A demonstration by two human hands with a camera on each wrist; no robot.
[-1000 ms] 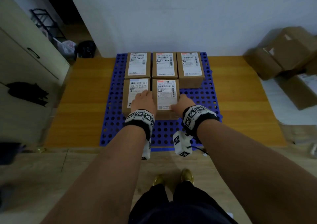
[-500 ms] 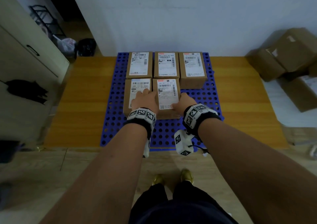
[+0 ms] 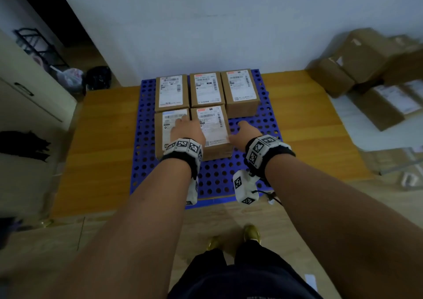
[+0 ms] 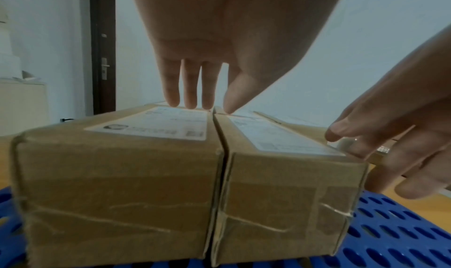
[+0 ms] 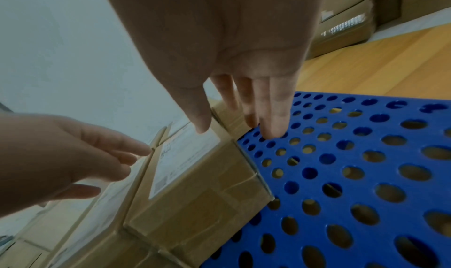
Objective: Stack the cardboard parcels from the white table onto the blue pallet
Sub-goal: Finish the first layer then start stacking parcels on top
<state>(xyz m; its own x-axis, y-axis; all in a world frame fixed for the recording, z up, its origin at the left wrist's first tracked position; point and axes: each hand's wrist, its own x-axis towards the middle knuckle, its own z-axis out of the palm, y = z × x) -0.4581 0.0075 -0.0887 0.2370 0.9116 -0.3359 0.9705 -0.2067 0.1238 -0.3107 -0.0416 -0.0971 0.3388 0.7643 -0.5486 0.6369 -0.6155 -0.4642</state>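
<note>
Five labelled cardboard parcels lie flat on the blue pallet (image 3: 219,175): three in the back row (image 3: 206,90) and two in front. My left hand (image 3: 185,127) hovers over the seam between the front-left parcel (image 3: 163,127) and the front-middle parcel (image 3: 212,120). In the left wrist view its straight fingertips (image 4: 190,102) touch the parcel tops. My right hand (image 3: 245,129) is just right of the front-middle parcel, with relaxed fingers (image 5: 273,121) pointing down at the pallet (image 5: 354,156) and holding nothing.
More cardboard parcels (image 3: 366,69) are piled on the white table (image 3: 348,127) at the right. The pallet rests on a low wooden platform (image 3: 103,149). A white cabinet (image 3: 27,92) stands at the left, and a black bag (image 3: 98,77) lies by the wall.
Both hands have let go of the front-middle parcel's sides. The right hand has moved slightly right, off the parcel. The left hand's fingers now lie straight on the tops.
</note>
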